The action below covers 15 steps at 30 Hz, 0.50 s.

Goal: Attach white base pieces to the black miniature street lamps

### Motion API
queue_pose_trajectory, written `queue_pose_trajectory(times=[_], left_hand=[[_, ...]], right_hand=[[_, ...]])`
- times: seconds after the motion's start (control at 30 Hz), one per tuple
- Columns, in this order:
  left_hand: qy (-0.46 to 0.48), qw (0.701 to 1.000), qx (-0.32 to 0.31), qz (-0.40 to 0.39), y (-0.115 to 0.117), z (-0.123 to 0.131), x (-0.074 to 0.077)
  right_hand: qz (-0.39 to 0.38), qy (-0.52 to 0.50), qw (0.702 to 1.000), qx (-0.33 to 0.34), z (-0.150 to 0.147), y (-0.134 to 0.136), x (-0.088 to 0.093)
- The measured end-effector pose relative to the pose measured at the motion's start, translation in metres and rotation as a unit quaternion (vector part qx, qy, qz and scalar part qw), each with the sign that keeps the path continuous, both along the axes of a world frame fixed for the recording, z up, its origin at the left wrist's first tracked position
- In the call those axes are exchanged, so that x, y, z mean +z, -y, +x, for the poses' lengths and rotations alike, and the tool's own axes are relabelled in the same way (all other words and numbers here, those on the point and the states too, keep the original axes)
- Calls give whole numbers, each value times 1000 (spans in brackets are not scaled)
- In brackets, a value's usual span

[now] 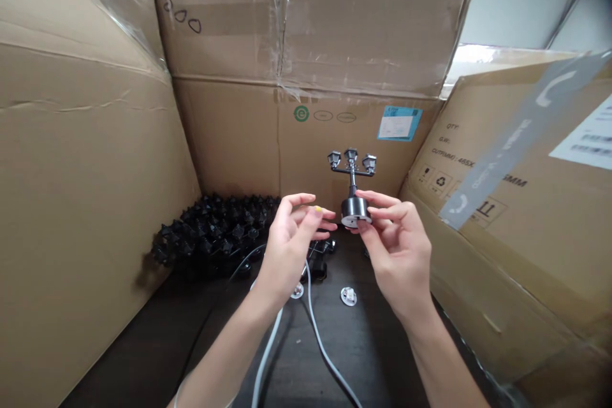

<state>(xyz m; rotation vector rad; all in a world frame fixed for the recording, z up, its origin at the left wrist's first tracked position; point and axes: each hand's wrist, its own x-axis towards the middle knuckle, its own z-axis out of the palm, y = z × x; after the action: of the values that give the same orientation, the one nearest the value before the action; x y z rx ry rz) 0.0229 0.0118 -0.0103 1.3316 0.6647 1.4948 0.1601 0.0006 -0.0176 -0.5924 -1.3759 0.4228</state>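
My right hand (396,248) grips a miniature three-headed street lamp (354,206) by its round black base, thumb below and fingers along the side. The lamp tilts so that its white underside partly faces me. Just left of it is my left hand (294,236), fingers stretched out and apart, not visibly touching the lamp. A small yellow spot shows by the left thumb tip; I cannot make out what it is. On the dark table below lie a round white disc with small parts (349,296) and a similar white disc (297,291), partly hidden by the left wrist.
A heap of black lamps (215,236) stands at the back left. Grey cables (318,331) run across the dark tabletop (373,357) between my arms. Cardboard walls enclose the left side (86,172), the back (229,134) and the right side (507,261).
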Motion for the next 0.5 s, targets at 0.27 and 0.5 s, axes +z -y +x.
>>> queue_pose_trajectory(times=[0.27, 0.5], left_hand=[[99, 990, -38, -89, -12, 0, -6], [132, 988, 0, -78, -15, -3, -8]], right_hand=[[71, 204, 976, -34, -4, -5, -8], [22, 185, 978, -90, -3, -7, -11]])
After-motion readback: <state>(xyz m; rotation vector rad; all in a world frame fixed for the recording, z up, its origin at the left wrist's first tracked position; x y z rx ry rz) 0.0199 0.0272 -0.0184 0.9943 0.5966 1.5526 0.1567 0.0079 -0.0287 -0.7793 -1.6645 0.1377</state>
